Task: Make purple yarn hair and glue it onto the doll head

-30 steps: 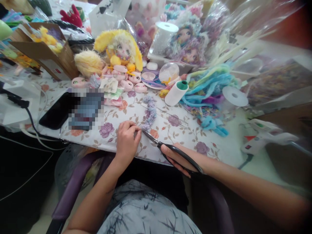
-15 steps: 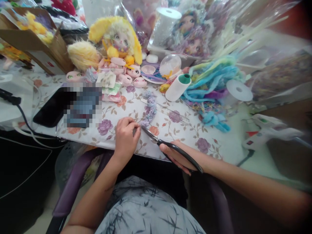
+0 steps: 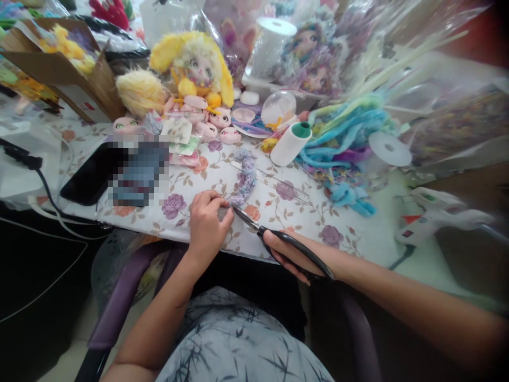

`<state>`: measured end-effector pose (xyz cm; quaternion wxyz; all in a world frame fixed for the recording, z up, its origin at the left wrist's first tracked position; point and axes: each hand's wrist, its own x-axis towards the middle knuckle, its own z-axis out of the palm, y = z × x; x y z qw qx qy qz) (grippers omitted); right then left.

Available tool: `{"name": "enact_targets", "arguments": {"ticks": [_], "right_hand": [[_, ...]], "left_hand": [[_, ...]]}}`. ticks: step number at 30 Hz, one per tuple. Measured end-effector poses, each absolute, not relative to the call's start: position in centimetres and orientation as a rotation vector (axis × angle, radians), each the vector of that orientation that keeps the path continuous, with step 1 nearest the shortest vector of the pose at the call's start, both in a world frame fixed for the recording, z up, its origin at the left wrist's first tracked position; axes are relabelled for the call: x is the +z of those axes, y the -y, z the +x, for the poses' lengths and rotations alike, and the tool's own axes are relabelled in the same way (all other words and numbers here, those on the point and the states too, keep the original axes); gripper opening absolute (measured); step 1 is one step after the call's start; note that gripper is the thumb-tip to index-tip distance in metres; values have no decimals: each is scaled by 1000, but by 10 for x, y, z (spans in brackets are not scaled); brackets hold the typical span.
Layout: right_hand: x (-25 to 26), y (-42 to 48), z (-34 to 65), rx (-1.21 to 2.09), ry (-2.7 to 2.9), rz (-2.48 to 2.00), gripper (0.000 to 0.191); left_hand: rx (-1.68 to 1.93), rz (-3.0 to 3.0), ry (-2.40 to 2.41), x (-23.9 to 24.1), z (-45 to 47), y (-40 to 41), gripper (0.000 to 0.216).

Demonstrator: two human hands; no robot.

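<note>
My left hand (image 3: 207, 223) rests on the flowered tablecloth (image 3: 302, 212), fingers pinched on the near end of a fluffy purple-blue yarn strip (image 3: 244, 178) that runs away from me. My right hand (image 3: 292, 257) grips black-handled scissors (image 3: 278, 241). Their blades point left and reach the yarn just beside my left fingertips. Whether the blades are apart is too small to see.
A white thread spool with a green cap (image 3: 292, 143) lies beyond the yarn. Blue and green fibre (image 3: 345, 138), a tape roll (image 3: 389, 148), a glue gun (image 3: 433, 215), doll heads (image 3: 220, 119), a yellow plush doll (image 3: 194, 66), a dark phone (image 3: 93, 175) and a cardboard box (image 3: 59, 69) crowd the table.
Hands and scissors keep almost the same position at the yarn's near end; only the view shifts slightly.
</note>
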<state>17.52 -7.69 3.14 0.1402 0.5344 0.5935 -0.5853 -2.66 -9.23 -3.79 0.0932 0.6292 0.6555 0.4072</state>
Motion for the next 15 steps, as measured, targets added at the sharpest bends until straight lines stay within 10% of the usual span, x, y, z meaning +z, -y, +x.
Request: {"name": "enact_targets", "arguments": {"ticks": [15], "right_hand": [[40,74,160,-1563,-1690,1594,58]], "left_hand": [[1165,1883,-1931,-36,-28,92,10]]}}
